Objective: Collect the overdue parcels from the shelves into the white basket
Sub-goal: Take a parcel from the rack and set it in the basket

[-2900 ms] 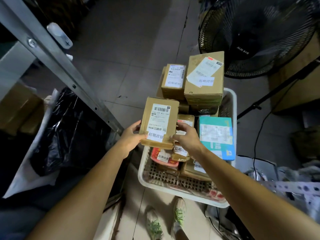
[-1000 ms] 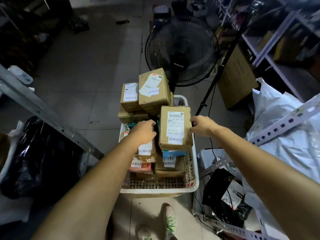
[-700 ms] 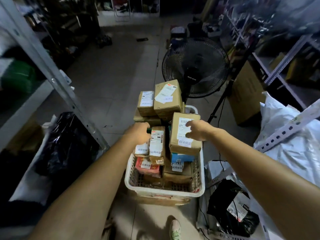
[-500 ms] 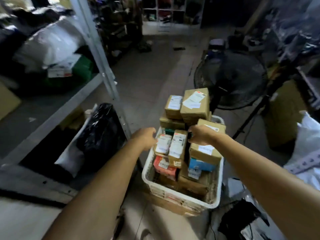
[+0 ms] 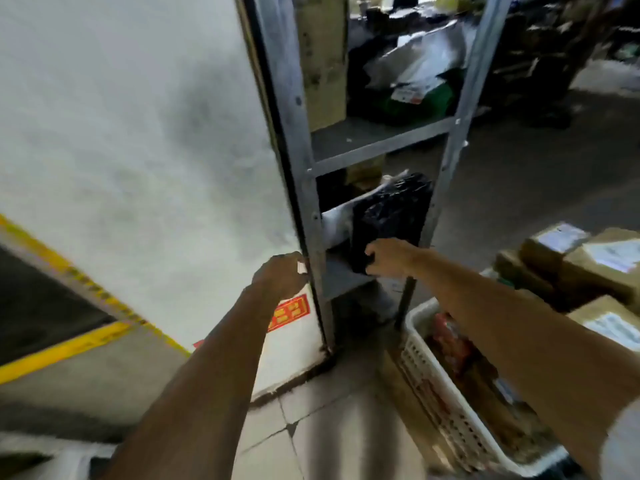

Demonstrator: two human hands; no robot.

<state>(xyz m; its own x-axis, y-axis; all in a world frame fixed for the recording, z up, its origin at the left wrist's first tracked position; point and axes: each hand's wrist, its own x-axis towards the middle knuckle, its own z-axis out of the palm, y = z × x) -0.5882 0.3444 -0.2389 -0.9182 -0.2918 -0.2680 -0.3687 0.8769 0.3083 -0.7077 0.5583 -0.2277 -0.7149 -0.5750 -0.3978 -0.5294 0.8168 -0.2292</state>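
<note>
1. Target position: the black plastic-wrapped parcel [image 5: 391,213] stands on end on the lower grey metal shelf [image 5: 346,277]. Its long axis runs upward and leans slightly right. A white soft-wrapped parcel [image 5: 337,220] lies behind it to the left.
2. Grip state, right hand [image 5: 388,256]: the fingers curl round the lower near corner of the black parcel. The grip appears closed on it, though motion blur softens the detail.
3. Grip state, left hand [image 5: 280,275]: the fingers are curled, just left of the grey shelf upright [image 5: 298,133]. A small white object [image 5: 301,267] shows at the knuckles; whether the hand holds it cannot be determined.
4. Key relation: the parcel rises up and away from the right hand, which is the nearer hand. The white slotted plastic basket [image 5: 433,379] sits on the floor below and to the right, so the move probably runs outward, then down and right.
5. Basket load: brown cardboard parcels [image 5: 595,261] are heaped above its rim.
6. Room: white wall [image 5: 138,133] at left, pale tiled floor [image 5: 329,438] below.
</note>
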